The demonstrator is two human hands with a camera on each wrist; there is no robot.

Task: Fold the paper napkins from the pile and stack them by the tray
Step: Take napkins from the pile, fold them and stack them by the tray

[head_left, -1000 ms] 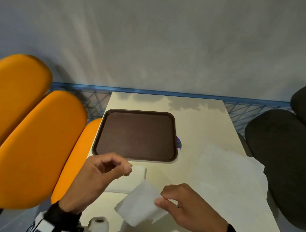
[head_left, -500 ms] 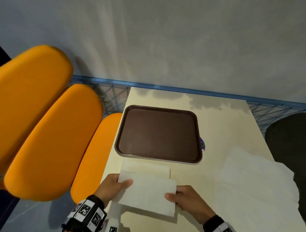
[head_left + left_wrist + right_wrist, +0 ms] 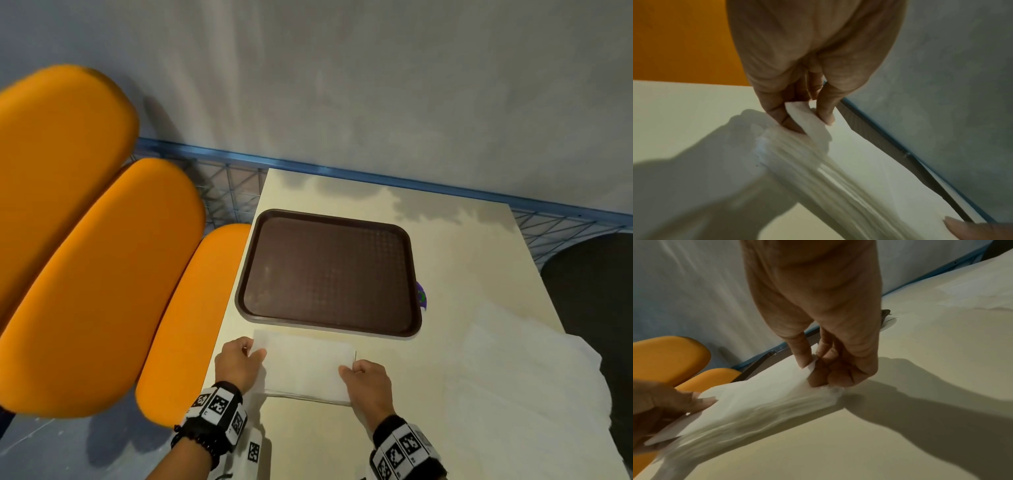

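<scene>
A folded napkin (image 3: 809, 118) is pinched at its end between the thumb and fingers of the left hand (image 3: 807, 53), above a stack of folded napkins (image 3: 818, 165) on the table (image 3: 684, 100). The tray (image 3: 890, 146) edge is seen just beside the stack.

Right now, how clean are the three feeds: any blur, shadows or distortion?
Head view: sharp centre, wide-angle bending at the orange chairs. Left wrist: folded napkin stack smeared by blur, dark hand shadow on the table. Right wrist: similar blur, long shadow beside the right hand.
</scene>
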